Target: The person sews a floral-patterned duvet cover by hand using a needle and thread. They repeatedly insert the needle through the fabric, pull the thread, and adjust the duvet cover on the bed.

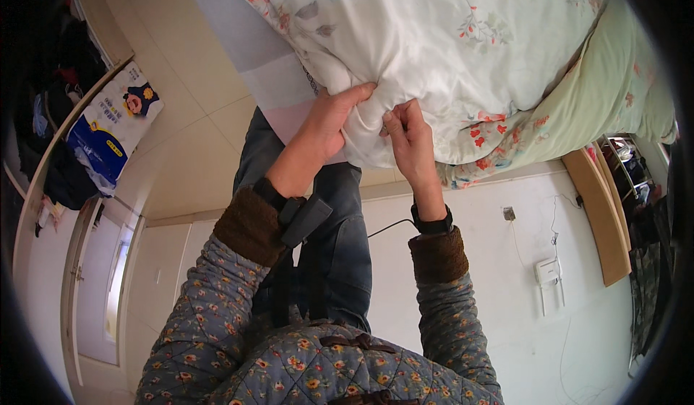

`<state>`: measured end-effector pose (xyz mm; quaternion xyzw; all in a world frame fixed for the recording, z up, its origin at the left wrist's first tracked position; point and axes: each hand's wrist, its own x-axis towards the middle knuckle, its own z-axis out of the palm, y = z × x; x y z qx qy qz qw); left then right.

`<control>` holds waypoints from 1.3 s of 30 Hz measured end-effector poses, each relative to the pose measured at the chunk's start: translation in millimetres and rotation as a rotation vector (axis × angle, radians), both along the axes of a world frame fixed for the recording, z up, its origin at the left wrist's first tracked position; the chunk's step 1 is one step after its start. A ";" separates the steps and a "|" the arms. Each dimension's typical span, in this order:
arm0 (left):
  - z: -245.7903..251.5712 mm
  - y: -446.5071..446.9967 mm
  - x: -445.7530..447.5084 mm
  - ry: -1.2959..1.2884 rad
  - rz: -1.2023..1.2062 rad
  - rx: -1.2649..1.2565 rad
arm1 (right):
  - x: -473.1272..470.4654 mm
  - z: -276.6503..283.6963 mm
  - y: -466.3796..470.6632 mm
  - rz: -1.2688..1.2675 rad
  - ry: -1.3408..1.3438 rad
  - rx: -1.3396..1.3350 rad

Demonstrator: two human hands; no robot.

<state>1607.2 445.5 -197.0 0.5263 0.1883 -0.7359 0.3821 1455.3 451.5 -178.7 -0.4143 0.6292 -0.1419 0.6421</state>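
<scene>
A white quilt cover (434, 52) with floral print spreads before me over the bed, bunched into folds at its near edge. My left hand (331, 120) grips a gathered fold of it, thumb lying on top and fingers hidden beneath the cloth. Just to the right, my right hand (409, 139) pinches the same cover between thumb and curled fingers. A small gap of puckered fabric lies between the two hands. Whatever sits inside the right fingertips is too small to make out.
A pale green floral quilt (612, 74) lies along the right side. Under the cover shows a grey and pink sheet (276, 79). At left, a plastic tissue pack (114, 123) stands by a shelf of dark clothes (59, 128). A white router (547, 270) hangs on the wall.
</scene>
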 end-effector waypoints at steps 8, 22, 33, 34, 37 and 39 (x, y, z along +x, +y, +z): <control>3.3 4.4 0.2 -0.028 -0.030 -0.016 | -4.7 -0.3 4.7 0.025 0.004 -0.034; -5.7 6.9 6.8 0.021 -0.019 -0.024 | -22.3 51.8 -7.9 -0.249 -0.226 0.361; -14.9 14.9 9.7 0.054 -0.045 -0.041 | -55.7 78.4 28.0 -0.562 -0.365 0.288; -16.3 15.7 10.3 0.061 -0.052 -0.070 | -56.6 80.6 30.7 -0.555 -0.361 0.255; -24.0 17.2 11.9 0.045 -0.093 -0.061 | -59.9 86.2 38.6 -0.531 -0.329 0.179; -32.3 18.4 12.7 0.048 -0.107 -0.075 | -61.7 88.0 41.8 -0.515 -0.308 0.130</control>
